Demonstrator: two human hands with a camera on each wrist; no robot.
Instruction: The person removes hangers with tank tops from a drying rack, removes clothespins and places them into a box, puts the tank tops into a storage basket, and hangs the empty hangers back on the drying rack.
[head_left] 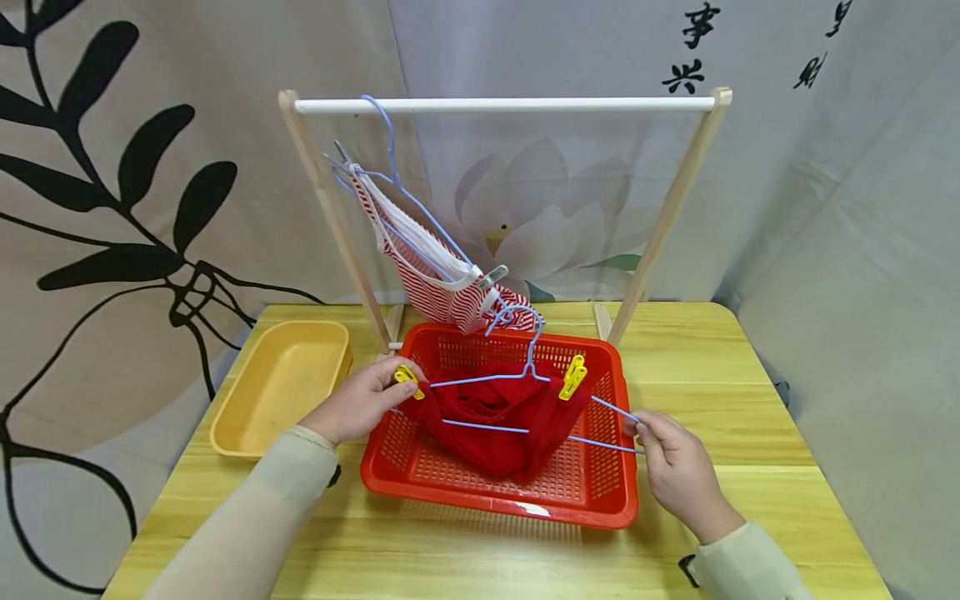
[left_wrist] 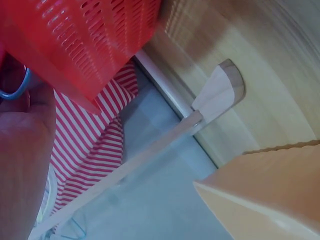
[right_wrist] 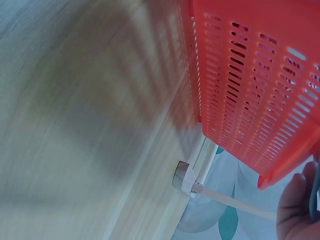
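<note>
A red garment [head_left: 495, 417] hangs bunched on a light-blue hanger [head_left: 487, 380] in the red basket [head_left: 517, 504]. One yellow clothespin [head_left: 573, 377] grips its right side. At its left corner my left hand [head_left: 363, 402] pinches another yellow clothespin [head_left: 407, 380] between thumb and fingers; the hanger's curved left end [left_wrist: 17, 90] lies against that hand. Beyond the basket's right rim, my right hand [head_left: 678, 467] pinches the hanger's right end between thumb and fingertips. The hanger's hook points up toward the rack, overlapping a striped garment [head_left: 442, 292] in the head view.
A wooden rack with a white rail [head_left: 510, 105] stands behind the basket. The striped garment hangs there from another blue hanger [head_left: 392, 142] with clips. A yellow tray [head_left: 281, 387] lies left of the basket on the wooden table [head_left: 750, 517].
</note>
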